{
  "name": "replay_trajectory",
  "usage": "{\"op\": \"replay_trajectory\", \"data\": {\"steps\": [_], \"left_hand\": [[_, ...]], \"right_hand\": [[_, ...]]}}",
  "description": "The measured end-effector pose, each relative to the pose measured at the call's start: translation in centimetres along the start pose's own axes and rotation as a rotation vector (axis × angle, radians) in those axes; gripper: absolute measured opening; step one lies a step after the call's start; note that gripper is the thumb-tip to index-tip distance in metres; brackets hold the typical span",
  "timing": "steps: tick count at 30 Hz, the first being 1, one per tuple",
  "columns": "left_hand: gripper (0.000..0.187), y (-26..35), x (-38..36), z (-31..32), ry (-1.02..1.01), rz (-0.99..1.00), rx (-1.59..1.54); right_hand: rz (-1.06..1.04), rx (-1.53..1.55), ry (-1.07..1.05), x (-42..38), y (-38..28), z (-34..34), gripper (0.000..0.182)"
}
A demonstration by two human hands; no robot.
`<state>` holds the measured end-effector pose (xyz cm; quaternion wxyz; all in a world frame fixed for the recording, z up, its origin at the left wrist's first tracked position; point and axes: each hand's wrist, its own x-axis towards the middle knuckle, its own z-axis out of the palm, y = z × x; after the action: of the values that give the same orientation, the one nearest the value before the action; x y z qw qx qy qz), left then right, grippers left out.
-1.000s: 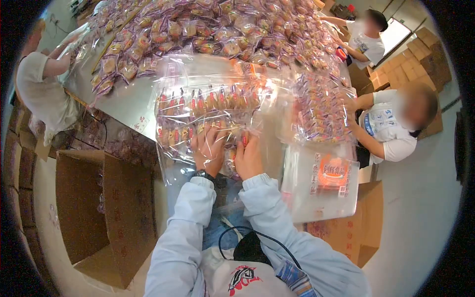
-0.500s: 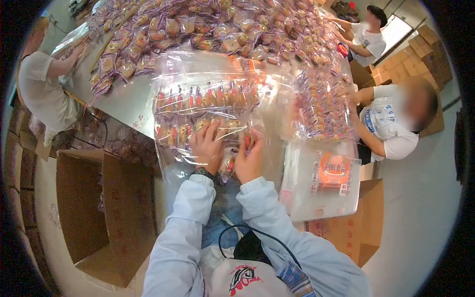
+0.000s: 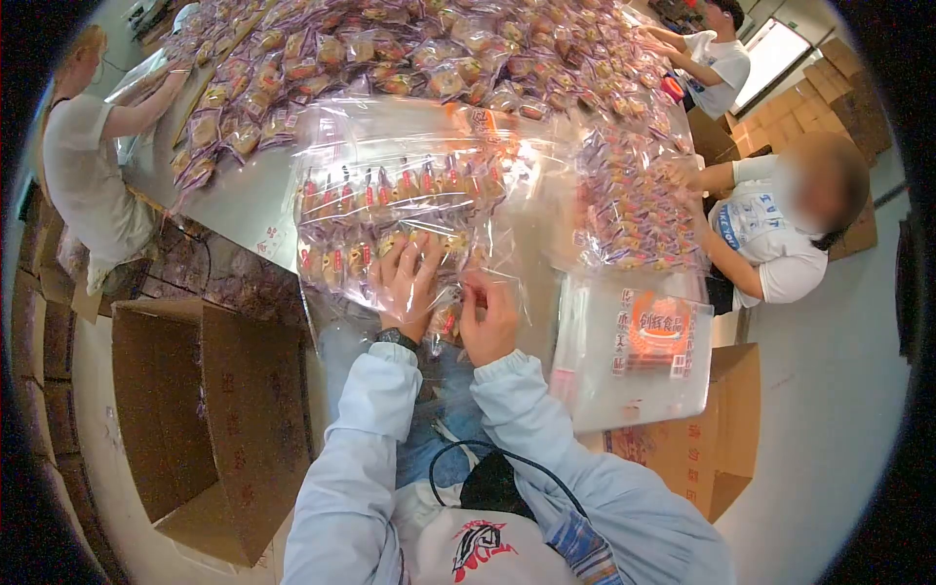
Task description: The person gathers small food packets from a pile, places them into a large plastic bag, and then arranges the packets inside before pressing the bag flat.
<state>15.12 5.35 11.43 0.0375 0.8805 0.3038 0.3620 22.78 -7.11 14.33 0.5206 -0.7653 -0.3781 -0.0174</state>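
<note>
A large clear plastic bag lies on the table in front of me, with rows of small wrapped cakes standing in it. My left hand rests with spread fingers on the near row, at the bag's open end. To its right, my right hand is closed, thumb and fingers pinched at the bag's near edge; what lies between them is too small to make out. One wrapped cake sits low between my two hands.
Loose wrapped cakes are heaped across the far table. Flat printed bags lie at the right. A co-worker handles another filled bag. Open cartons stand below. Other people work at the far right and left.
My right hand has drawn its fingers in from the wrapped cake to a pinch at the bag's edge. My left hand has shifted slightly. The co-worker at the left has raised an arm.
</note>
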Motion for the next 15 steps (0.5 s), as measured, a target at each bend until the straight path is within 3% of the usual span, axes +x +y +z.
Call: {"op": "replay_trajectory", "data": {"steps": [7,13,15], "left_hand": [[0.045,0.4,0.2,-0.3,-0.002,-0.032,0.021],[0.042,0.2,0.1,-0.1,-0.013,-0.014,0.090],[0.044,-0.2,-0.1,0.5,0.011,-0.005,0.096]], "right_hand": [[-0.022,-0.008,-0.040,1.0,-2.4,-0.3,0.037],[-0.044,-0.088,-0.220,2.8,-1.1,0.5,0.042],[-0.140,-0.070,-0.263,3.3,-1.0,0.3,0.043]]}}
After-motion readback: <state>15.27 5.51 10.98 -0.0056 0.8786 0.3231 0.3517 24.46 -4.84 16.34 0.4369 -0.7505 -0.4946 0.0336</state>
